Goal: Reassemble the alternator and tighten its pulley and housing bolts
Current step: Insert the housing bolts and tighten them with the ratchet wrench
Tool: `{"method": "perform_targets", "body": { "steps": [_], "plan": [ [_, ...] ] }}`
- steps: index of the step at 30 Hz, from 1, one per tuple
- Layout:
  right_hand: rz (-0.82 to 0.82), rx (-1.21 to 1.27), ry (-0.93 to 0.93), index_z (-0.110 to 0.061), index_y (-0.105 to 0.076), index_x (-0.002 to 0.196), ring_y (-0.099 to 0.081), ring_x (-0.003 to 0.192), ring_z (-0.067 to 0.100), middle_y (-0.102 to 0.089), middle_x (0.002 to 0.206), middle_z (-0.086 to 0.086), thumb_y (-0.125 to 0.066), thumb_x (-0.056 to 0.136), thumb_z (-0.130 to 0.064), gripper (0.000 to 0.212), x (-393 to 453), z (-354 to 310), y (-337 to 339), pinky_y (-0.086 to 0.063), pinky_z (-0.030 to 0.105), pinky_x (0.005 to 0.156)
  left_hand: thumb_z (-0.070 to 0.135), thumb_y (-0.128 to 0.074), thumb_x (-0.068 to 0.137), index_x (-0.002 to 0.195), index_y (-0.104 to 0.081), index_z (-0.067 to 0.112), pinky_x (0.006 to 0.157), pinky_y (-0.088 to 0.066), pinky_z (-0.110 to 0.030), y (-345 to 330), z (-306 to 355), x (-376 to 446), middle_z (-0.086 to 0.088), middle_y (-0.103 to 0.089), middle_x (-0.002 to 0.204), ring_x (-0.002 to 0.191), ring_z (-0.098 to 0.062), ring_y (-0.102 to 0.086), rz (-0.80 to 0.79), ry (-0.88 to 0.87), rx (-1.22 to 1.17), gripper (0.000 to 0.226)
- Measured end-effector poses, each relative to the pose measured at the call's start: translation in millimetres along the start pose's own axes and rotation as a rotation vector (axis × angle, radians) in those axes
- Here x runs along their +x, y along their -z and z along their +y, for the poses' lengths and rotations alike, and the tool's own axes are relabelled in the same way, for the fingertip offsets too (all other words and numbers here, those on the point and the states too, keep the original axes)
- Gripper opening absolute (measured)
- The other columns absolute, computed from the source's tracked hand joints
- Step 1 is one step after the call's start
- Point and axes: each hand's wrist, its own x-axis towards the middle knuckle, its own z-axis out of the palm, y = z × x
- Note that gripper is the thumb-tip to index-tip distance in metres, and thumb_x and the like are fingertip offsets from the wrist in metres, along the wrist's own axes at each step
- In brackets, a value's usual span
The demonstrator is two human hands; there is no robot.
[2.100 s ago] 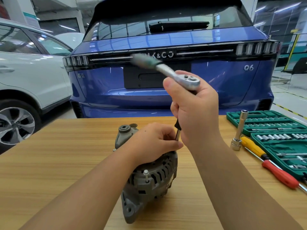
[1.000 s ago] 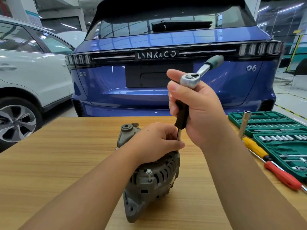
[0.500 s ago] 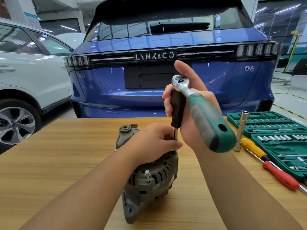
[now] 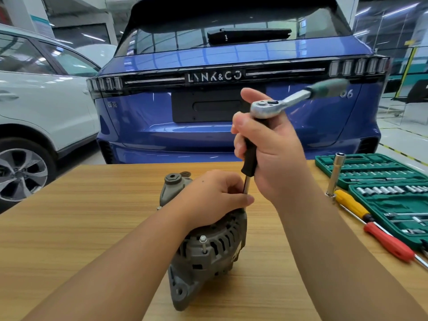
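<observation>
Counting from the head view, one line per item:
Hands: two; the left hand [image 4: 215, 195] curls over the top of the alternator and pinches the thin metal shaft of the driver; the right hand [image 4: 273, 154] is wrapped round the driver's black handle.
Alternator [image 4: 208, 246]: one, grey, standing on the wooden table [image 4: 69, 228] near its middle, under the left hand.
Housing bolt [image 4: 203, 243]: one seen, sticking up from the near side.
Ratchet [image 4: 298, 98]: one, its head seated on top of the black driver [image 4: 249, 156], green grip blurred, pointing right.
Screwdrivers: two, one yellow screwdriver [image 4: 352, 205], one red screwdriver [image 4: 389, 243], lying right of the alternator.
Long socket [image 4: 334, 174]: one, upright beside the yellow handle.
Socket case [image 4: 389, 193]: one, green, open, at the table's right edge.
Cars: two, a blue car [image 4: 220, 135] and a white car [image 4: 34, 107].
Writing: "LYNK&CO" across the blue tailgate; a partly hidden "06" badge.
</observation>
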Motion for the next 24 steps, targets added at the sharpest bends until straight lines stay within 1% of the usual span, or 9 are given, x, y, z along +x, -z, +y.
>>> {"method": "perform_targets", "body": {
  "steps": [3, 6, 9, 12, 14, 17, 20, 22, 24],
  "plan": [
    [0.005, -0.102, 0.240, -0.028, -0.059, 0.118, -0.046, 0.056, 0.016, -0.054, 0.078, 0.009, -0.060, 0.094, -0.002, 0.035, -2.4, 7.7, -6.8, -0.044, 0.026, 0.052, 0.056, -0.062, 0.091, 0.094, -0.069, 0.035, 0.077, -0.055, -0.029, 0.6, 1.2, -2.5, 0.012, -0.070, 0.094, 0.084, -0.002, -0.065, -0.016, -0.011, 0.012, 0.022],
    [-0.085, -0.140, 0.287, -0.034, -0.061, 0.122, -0.045, 0.060, 0.017, -0.056, 0.079, -0.005, -0.058, 0.092, 0.001, 0.045, -3.3, 14.5, -9.7, -0.045, 0.028, 0.055, 0.046, -0.068, 0.094, 0.102, -0.073, 0.025, 0.077, -0.056, -0.025, 0.2, 2.2, -5.0, 0.006, -0.074, 0.099, 0.085, -0.006, -0.067, 0.007, -0.010, -0.069, 0.023],
    [-0.108, -0.059, 0.219, -0.034, -0.064, 0.123, -0.046, 0.062, 0.020, -0.056, 0.075, -0.005, -0.056, 0.084, -0.013, 0.045, -3.4, 15.3, -7.9, -0.044, 0.031, 0.057, 0.043, -0.067, 0.095, 0.100, -0.074, 0.028, 0.078, -0.055, -0.027, 0.2, 3.4, -3.5, 0.009, -0.075, 0.095, 0.084, -0.003, -0.068, 0.015, 0.006, -0.038, 0.017],
    [-0.123, 0.075, 0.112, -0.024, -0.063, 0.125, -0.048, 0.063, 0.022, -0.060, 0.076, 0.002, -0.052, 0.083, -0.028, 0.043, -1.6, 10.1, -3.1, -0.042, 0.032, 0.058, 0.039, -0.070, 0.094, 0.095, -0.073, 0.024, 0.068, -0.047, -0.020, 0.1, 3.0, -1.8, 0.006, -0.073, 0.091, 0.081, -0.001, -0.065, 0.026, -0.001, -0.057, 0.016],
    [-0.058, 0.033, 0.092, -0.022, -0.059, 0.126, -0.049, 0.061, 0.018, -0.060, 0.074, -0.002, -0.059, 0.085, -0.036, 0.043, -2.4, 6.3, -4.8, -0.044, 0.029, 0.057, 0.042, -0.070, 0.094, 0.094, -0.073, 0.026, 0.069, -0.049, -0.021, 0.1, 2.3, -1.2, 0.008, -0.073, 0.091, 0.080, -0.001, -0.065, 0.017, 0.006, -0.064, 0.016],
    [0.133, -0.018, 0.069, -0.016, -0.057, 0.121, -0.047, 0.056, 0.010, -0.058, 0.068, -0.007, -0.074, 0.086, -0.031, 0.041, -3.4, 3.5, -9.9, -0.043, 0.022, 0.052, 0.051, -0.067, 0.092, 0.093, -0.070, 0.037, 0.079, -0.058, -0.031, -0.2, 1.0, 0.1, 0.015, -0.072, 0.091, 0.082, 0.000, -0.067, -0.003, 0.022, -0.015, 0.014],
    [0.264, -0.044, 0.020, -0.012, -0.063, 0.096, -0.041, 0.050, 0.010, -0.049, 0.059, -0.006, -0.074, 0.088, -0.024, 0.018, 1.3, -1.6, -1.1, -0.039, 0.023, 0.047, 0.057, -0.066, 0.089, 0.088, -0.067, 0.042, 0.073, -0.056, -0.028, -0.6, 0.6, 0.7, 0.021, -0.069, 0.089, 0.081, 0.005, -0.064, -0.009, 0.014, 0.007, 0.015],
    [0.171, -0.018, -0.048, -0.014, -0.063, 0.099, -0.043, 0.054, 0.012, -0.052, 0.064, -0.004, -0.069, 0.093, -0.020, 0.010, 3.5, -3.0, 5.1, -0.041, 0.025, 0.053, 0.058, -0.067, 0.089, 0.085, -0.066, 0.042, 0.070, -0.053, -0.026, 0.1, 0.0, 0.6, 0.025, -0.067, 0.088, 0.080, 0.009, -0.062, -0.005, 0.019, 0.008, 0.016],
    [0.051, 0.016, -0.028, -0.017, -0.061, 0.114, -0.047, 0.059, 0.014, -0.055, 0.073, 0.000, -0.064, 0.094, -0.011, 0.021, 3.3, -1.8, 2.3, -0.044, 0.026, 0.059, 0.056, -0.067, 0.091, 0.086, -0.066, 0.041, 0.071, -0.054, -0.028, 0.9, -0.5, 0.1, 0.022, -0.069, 0.087, 0.079, 0.007, -0.064, -0.002, 0.020, -0.005, 0.015]
  ]
}}
